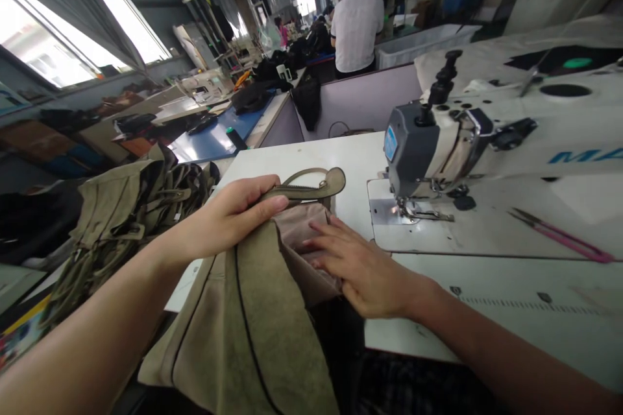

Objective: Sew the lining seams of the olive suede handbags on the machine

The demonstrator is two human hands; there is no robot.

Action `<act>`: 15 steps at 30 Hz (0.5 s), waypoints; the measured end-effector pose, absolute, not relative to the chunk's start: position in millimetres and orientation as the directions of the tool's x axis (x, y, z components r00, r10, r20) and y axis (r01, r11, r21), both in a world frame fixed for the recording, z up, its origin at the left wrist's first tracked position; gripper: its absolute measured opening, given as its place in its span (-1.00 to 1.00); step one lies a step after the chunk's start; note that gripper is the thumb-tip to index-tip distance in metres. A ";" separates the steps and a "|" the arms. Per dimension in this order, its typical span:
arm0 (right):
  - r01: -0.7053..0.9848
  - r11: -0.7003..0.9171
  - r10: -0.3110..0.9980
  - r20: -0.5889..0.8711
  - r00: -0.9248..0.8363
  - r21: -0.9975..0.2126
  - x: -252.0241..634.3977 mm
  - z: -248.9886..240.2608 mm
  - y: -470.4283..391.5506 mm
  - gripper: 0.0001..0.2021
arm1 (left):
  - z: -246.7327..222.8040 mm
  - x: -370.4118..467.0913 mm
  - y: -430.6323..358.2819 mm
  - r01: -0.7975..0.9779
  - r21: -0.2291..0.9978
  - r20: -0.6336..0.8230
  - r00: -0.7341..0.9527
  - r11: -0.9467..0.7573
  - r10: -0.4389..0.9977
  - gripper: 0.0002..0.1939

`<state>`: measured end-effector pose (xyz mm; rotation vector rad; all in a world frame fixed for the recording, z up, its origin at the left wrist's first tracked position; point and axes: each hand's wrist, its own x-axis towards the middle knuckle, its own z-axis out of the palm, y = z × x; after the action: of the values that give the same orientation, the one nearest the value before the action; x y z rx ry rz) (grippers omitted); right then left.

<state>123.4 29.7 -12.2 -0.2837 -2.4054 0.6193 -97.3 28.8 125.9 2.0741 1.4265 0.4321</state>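
Observation:
An olive-green fabric piece (272, 311) with dark piping hangs over the table's front edge, left of the sewing machine (438, 142). My left hand (238, 214) is closed on its upper part, thumb on top. From that grip a zipper strip (316, 189) with a rounded end sticks out to the right, curling back in a loop. My right hand (360, 266) lies with its fingers apart on the brownish lining (304, 227), palm down, holding nothing. The machine's presser foot and metal plate (387, 203) are to the right of both hands.
Pink-handled thread snips (564, 237) lie on the white table (418, 279) at the right. Olive fabric pieces (117, 201) are piled at the left. A dark thread cone (236, 138) stands behind the table. Further back, a person in a white shirt (357, 29) is beside a grey bin (423, 45).

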 end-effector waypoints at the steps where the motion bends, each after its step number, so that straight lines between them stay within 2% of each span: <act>1: 0.043 0.880 0.296 0.477 -0.828 -0.473 126.8 -11.1 32.2 -0.47 | 126.1 -97.1 28.9 0.735 0.626 -0.059 0.376 -0.259 0.925 -0.67; 3: 0.064 0.872 0.293 0.413 -0.862 -0.485 131.3 -10.1 38.1 -0.49 | 127.3 -96.8 29.0 0.738 0.622 -0.062 0.379 -0.261 0.923 -0.68; 6: 0.090 0.858 0.337 0.422 -0.841 -0.505 128.9 -7.8 34.1 -0.72 | 130.9 -96.5 31.5 0.762 0.576 -0.040 0.386 -0.294 0.922 -0.67; 9: 0.097 0.787 0.441 0.447 -0.778 -0.609 116.8 -0.2 1.7 -0.83 | 133.5 -94.4 38.6 0.837 0.425 0.059 0.354 -0.344 0.933 -0.66; 10: 0.090 0.709 0.516 0.427 -0.743 -0.700 111.9 2.7 -13.2 -0.85 | 132.3 -92.6 41.8 0.869 0.349 0.105 0.337 -0.352 0.936 -0.66; 12: 0.028 0.401 0.644 0.260 -0.719 -0.915 103.8 6.2 -41.1 -0.83 | 123.8 -86.8 48.7 0.922 0.183 0.182 0.309 -0.341 0.933 -0.68; 14: -0.035 0.149 0.710 0.131 -0.692 -0.988 101.0 4.0 -59.2 -0.79 | 104.5 -77.6 54.9 0.949 0.029 0.198 0.304 -0.315 0.932 -0.71; 15: -0.052 0.100 0.727 0.108 -0.678 -0.994 102.4 0.5 -63.4 -0.79 | 90.8 -71.9 57.3 0.951 -0.028 0.177 0.309 -0.309 0.934 -0.72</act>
<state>102.4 -63.4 0.5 -0.6621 -1.7736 1.6410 -71.9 57.3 90.8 2.6417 1.9133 0.2082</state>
